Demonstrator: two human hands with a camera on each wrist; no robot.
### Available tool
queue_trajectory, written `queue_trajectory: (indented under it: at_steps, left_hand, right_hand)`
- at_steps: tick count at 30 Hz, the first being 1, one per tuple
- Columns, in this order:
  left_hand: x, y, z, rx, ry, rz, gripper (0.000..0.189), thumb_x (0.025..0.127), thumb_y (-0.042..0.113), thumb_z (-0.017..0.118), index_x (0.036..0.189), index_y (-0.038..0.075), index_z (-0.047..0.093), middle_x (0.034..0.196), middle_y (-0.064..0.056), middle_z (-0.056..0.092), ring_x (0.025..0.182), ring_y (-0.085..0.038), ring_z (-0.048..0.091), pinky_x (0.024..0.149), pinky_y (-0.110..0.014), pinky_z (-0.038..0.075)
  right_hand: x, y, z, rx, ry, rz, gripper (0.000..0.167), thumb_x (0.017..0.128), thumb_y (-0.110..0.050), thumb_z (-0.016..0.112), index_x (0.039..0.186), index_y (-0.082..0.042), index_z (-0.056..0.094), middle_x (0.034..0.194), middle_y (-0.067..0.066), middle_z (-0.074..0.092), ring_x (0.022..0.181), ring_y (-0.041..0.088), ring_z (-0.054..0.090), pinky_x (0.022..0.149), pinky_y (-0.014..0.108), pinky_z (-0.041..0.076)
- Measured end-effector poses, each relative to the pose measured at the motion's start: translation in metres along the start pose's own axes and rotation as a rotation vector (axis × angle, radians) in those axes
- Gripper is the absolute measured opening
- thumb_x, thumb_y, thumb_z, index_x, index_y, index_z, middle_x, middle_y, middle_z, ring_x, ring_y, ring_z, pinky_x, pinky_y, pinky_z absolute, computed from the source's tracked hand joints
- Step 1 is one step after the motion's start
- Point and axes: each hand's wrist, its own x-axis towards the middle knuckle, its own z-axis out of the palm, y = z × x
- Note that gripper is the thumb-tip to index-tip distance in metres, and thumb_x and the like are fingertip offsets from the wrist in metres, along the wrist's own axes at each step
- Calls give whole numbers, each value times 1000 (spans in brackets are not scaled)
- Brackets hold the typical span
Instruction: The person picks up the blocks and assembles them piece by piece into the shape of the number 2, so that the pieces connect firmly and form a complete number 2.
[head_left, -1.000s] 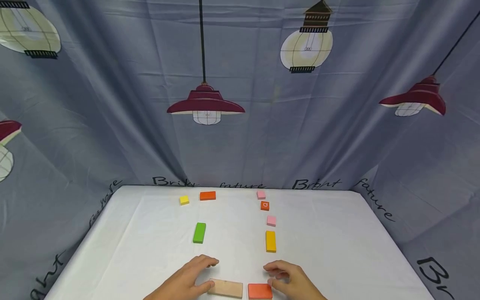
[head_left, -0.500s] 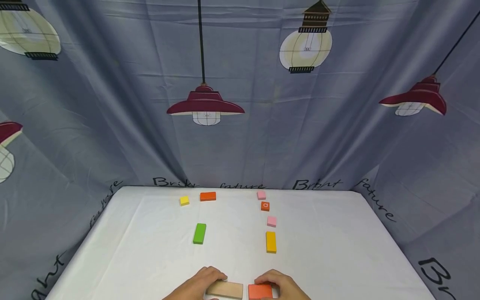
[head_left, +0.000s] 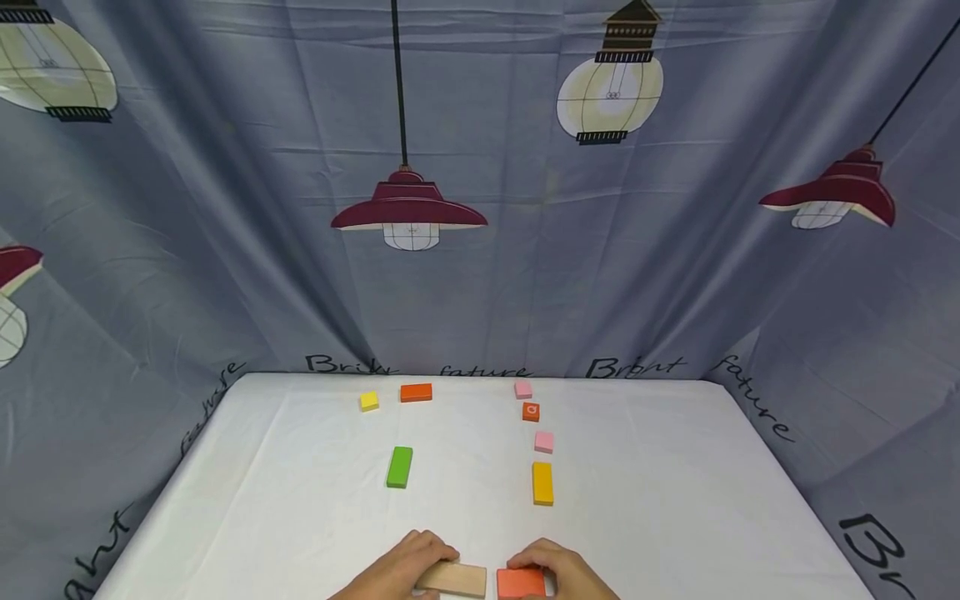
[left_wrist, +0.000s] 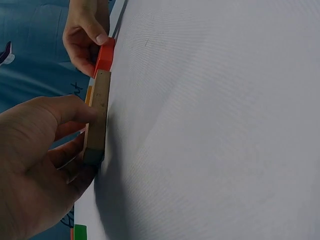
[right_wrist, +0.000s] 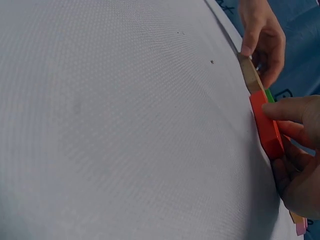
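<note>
At the near edge of the table lie a plain wooden block [head_left: 456,579] and, a small gap to its right, a red-orange block [head_left: 517,583]. My left hand [head_left: 408,568] grips the wooden block by its left part, thumb on the near side and fingers on the far side. The red-orange block is held the same way by my right hand [head_left: 564,570], around its right part. In the left wrist view the thumb presses the long face of the wooden block [left_wrist: 98,115]. The right wrist view has the thumb on the red-orange block [right_wrist: 265,125].
Farther back on the white tabletop [head_left: 300,500] lie a green block [head_left: 400,467], a yellow cube [head_left: 369,402] and an orange block [head_left: 416,392]. To the right stand a yellow-orange block [head_left: 542,484], pink cubes [head_left: 543,442] and an orange-red cube [head_left: 531,412]. A grey curtain [head_left: 480,292] hangs behind.
Both hands have come down and nearer the body, from hovering beside the blocks to gripping them. The blocks themselves have hardly moved.
</note>
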Motion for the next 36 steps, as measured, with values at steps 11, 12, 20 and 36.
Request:
queue_trajectory:
  at_steps: [11, 12, 20, 36]
  left_hand:
    - [5, 3, -1, 35, -18, -17, 30, 87, 7, 74, 116, 10, 67, 106, 10, 56, 94, 0, 46, 75, -15, 47]
    - [5, 3, -2, 24, -16, -24, 30, 87, 5, 72, 116, 10, 67, 106, 11, 55, 94, 0, 46, 75, -15, 47]
    - [5, 6, -8, -22, -12, -77, 32, 86, 4, 67, 118, 13, 66, 108, 14, 55, 94, 0, 45, 76, -16, 46]
    - [18, 3, -19, 109, 64, -204, 33, 86, 4, 67, 117, 15, 65, 112, 12, 55, 97, -4, 47, 84, -25, 48]
  right_hand:
    - [0, 1, 0, 19, -8, 3, 34, 82, -20, 83, 112, -11, 72, 103, -10, 62, 90, 5, 57, 82, 23, 51]
    - [0, 1, 0, 14, -9, 4, 33, 83, -21, 82, 112, -11, 72, 103, -10, 62, 90, 5, 57, 82, 22, 51]
    - [0, 0, -2, 8, -20, 43, 28, 88, -21, 78, 114, -11, 72, 105, -9, 62, 91, 5, 55, 85, 18, 49]
    - [1, 4, -1, -11, -29, 34, 27, 88, -18, 78, 114, -12, 72, 106, -10, 62, 92, 5, 55, 87, 19, 49]
